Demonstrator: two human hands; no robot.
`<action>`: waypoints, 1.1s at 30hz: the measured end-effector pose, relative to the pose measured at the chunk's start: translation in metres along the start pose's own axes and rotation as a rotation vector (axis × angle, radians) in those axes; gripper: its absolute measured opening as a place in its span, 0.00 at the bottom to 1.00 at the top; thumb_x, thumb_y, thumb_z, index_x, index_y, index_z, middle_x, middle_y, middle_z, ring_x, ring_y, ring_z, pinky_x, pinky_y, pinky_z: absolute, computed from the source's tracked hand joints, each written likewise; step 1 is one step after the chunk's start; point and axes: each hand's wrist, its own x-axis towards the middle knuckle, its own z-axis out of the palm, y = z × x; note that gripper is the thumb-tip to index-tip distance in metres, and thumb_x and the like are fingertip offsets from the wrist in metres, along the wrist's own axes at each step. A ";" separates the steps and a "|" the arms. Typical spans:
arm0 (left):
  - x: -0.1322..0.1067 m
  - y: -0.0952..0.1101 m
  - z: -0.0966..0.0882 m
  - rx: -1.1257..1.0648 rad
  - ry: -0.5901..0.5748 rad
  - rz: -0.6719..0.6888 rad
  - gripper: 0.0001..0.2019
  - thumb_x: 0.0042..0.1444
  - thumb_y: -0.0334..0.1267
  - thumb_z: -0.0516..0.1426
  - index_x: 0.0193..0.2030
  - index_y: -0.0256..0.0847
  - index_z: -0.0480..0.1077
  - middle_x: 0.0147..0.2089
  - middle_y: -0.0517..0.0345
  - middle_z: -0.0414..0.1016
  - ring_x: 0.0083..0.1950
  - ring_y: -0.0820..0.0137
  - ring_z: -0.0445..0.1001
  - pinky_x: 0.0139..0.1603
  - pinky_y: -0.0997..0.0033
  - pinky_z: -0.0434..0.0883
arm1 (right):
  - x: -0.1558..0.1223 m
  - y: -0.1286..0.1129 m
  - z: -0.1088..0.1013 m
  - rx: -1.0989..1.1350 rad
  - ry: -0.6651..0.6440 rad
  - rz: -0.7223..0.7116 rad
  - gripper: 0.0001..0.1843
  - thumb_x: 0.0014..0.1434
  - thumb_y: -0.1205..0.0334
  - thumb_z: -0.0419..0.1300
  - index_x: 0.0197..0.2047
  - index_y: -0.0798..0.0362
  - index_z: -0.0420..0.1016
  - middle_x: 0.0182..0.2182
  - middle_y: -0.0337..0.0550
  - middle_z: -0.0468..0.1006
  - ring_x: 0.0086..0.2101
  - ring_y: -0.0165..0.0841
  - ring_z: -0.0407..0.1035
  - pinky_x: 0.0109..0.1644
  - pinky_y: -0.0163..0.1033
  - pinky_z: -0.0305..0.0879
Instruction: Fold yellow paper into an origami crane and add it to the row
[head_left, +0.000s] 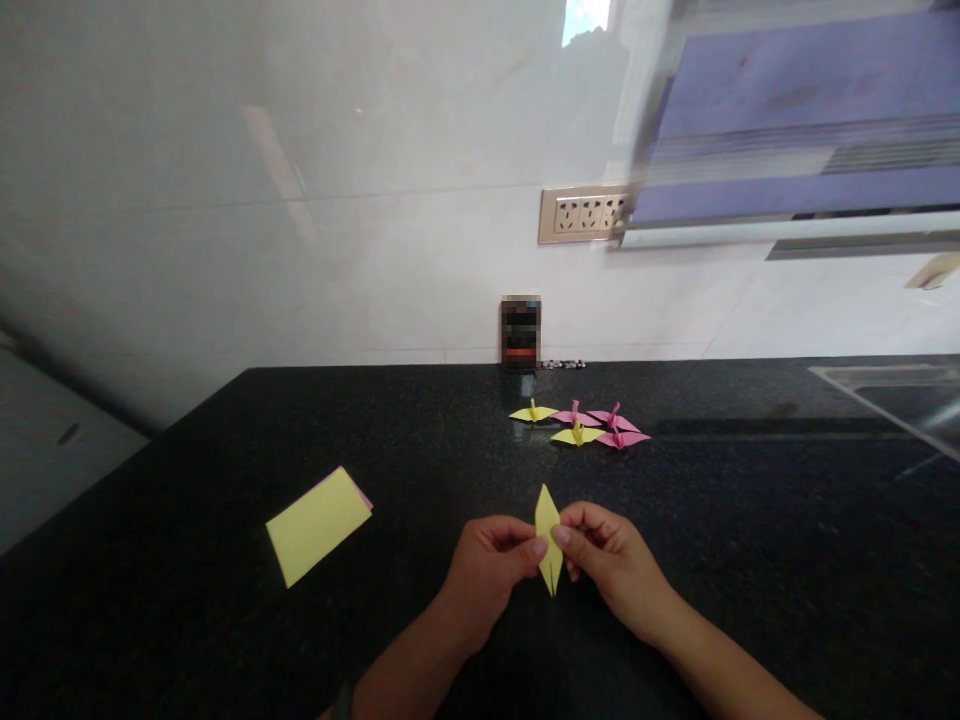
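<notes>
Between my two hands, above the black countertop, is a narrow diamond of folded yellow paper (pixel 550 563) with a slit running up from its lower point. My left hand (pixel 491 565) pinches its left edge, thumb on the front. On the right edge, my right hand (pixel 611 560) grips it the same way, thumb and forefinger closed. Just beyond the hands sit several small paper cranes: yellow ones (pixel 577 436) and pink ones (pixel 619 439), in two loose rows. To the left lies a yellow paper sheet (pixel 319 527), with a pink sheet (pixel 365 498) peeking out beneath it.
A phone (pixel 520 335), its screen blurred, leans upright on the tiled wall, with a beaded strap (pixel 564 365) beside it. Wall sockets (pixel 583 214) are higher up. A sink edge (pixel 885 410) borders the countertop (pixel 187 600) at far right; a purple panel (pixel 787 90) hangs above.
</notes>
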 end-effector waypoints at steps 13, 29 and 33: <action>0.000 -0.005 0.003 0.013 0.131 0.166 0.08 0.42 0.30 0.59 0.30 0.36 0.64 0.27 0.62 0.69 0.28 0.76 0.67 0.30 0.78 0.64 | 0.001 0.005 -0.001 -0.053 0.098 -0.069 0.10 0.46 0.59 0.61 0.28 0.56 0.66 0.18 0.33 0.64 0.20 0.24 0.57 0.23 0.30 0.55; 0.001 -0.007 0.004 -0.080 0.014 0.090 0.11 0.44 0.29 0.58 0.35 0.37 0.62 0.25 0.62 0.69 0.24 0.77 0.67 0.23 0.78 0.65 | 0.002 0.003 -0.005 0.127 -0.034 0.014 0.07 0.46 0.61 0.61 0.27 0.56 0.68 0.18 0.34 0.67 0.18 0.23 0.58 0.22 0.30 0.56; 0.000 -0.009 0.004 -0.094 0.013 0.117 0.14 0.44 0.29 0.58 0.38 0.39 0.61 0.29 0.62 0.70 0.26 0.76 0.68 0.24 0.78 0.65 | 0.002 0.006 -0.006 0.156 -0.038 0.026 0.07 0.46 0.62 0.61 0.27 0.56 0.69 0.17 0.34 0.67 0.18 0.23 0.58 0.22 0.30 0.56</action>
